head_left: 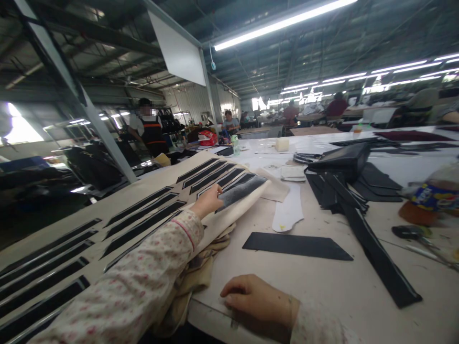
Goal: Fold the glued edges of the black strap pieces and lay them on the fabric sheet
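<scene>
My left hand (209,199) reaches forward over a cream board, in a floral sleeve. Its fingers pinch the near end of a dark grey strip (241,190), which lies at the board's far right end. Several similar black strips (143,206) with pale edges lie in rows on the cream board (143,188). Nearer to me, my right hand (260,298) rests at the table's front edge with its fingers curled in; nothing shows in them, and the palm side is hidden. Just beyond it a loose black strip (297,246) with a slanted end lies flat.
Crumpled brown cloth (201,267) sits under the board's near edge. Black pieces and a long strap (376,253) lie right on the white table (229,277), near a drink bottle (426,203) and scissors (426,239). A white template (288,210) lies mid-table. People stand and sit beyond.
</scene>
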A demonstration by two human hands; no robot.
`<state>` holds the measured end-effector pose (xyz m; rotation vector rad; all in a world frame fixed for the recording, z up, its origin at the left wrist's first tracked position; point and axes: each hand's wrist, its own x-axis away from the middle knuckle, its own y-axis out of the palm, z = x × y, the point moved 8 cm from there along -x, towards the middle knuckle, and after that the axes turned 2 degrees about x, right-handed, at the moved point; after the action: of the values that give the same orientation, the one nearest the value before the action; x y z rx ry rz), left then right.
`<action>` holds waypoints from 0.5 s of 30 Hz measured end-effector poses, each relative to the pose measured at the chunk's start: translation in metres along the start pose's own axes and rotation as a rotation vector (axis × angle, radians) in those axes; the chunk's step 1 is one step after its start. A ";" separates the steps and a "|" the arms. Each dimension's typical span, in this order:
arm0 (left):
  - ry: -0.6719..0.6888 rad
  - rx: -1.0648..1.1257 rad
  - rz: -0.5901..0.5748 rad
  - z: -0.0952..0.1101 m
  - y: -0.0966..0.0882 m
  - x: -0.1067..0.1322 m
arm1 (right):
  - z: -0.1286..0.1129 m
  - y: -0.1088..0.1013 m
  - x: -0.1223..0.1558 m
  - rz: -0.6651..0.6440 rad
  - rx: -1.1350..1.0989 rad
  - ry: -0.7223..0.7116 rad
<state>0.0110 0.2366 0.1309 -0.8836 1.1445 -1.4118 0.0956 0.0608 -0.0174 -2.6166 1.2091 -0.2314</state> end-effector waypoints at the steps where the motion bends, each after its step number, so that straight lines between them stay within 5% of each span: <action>1: 0.038 0.009 0.019 0.012 -0.007 0.005 | 0.001 0.000 0.000 0.000 0.003 -0.003; 6: 0.490 0.071 0.224 0.099 -0.056 0.052 | 0.001 -0.004 0.002 -0.025 -0.041 0.027; 9: 0.651 0.145 0.272 0.130 -0.086 0.094 | 0.000 -0.011 0.003 -0.029 -0.080 0.088; 11: 0.678 0.212 0.226 0.136 -0.106 0.121 | 0.000 -0.016 0.004 -0.040 -0.106 0.123; 15: 0.685 0.374 -0.067 0.133 -0.130 0.163 | -0.003 -0.040 0.009 0.052 -0.114 0.133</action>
<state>0.0757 0.0494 0.2792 -0.1620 1.2796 -1.9802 0.1293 0.0784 -0.0026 -2.6997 1.3697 -0.3415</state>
